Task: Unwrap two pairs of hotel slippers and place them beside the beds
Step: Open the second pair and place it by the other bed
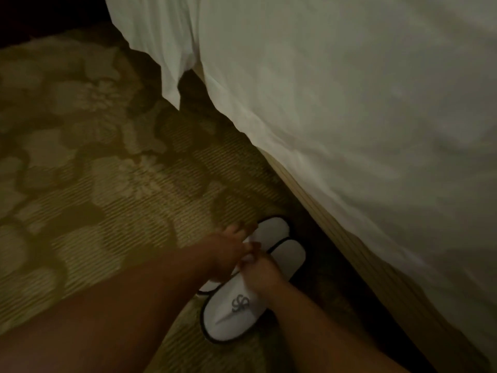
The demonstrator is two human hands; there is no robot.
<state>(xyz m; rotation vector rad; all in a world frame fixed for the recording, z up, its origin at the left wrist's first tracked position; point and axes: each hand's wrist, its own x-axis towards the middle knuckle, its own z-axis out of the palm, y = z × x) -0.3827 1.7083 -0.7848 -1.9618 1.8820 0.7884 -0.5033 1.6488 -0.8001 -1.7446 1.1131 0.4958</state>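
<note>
Head view: one unwrapped pair of slippers (234,319) sits on the carpet (107,170) at six o'clock, close beside the bed (349,103), which fills twelve to four. The right hand (265,274) has its fingers curled on the nearer slipper's upper. The left hand (228,251) touches the other slipper, fingers too blurred to call. I'd judge this pair nearly placed, with the second pair not in view. There's a grey swirled monogram (240,303) on the toe, letters unreadable

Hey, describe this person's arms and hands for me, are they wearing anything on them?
The left hand and right hand wear no gloves. Both arms are bare as far as the frame shows, with no sleeves in view, and no watch or bracelet shows at either wrist. The picture is too dim and blurred to tell about rings.
</note>
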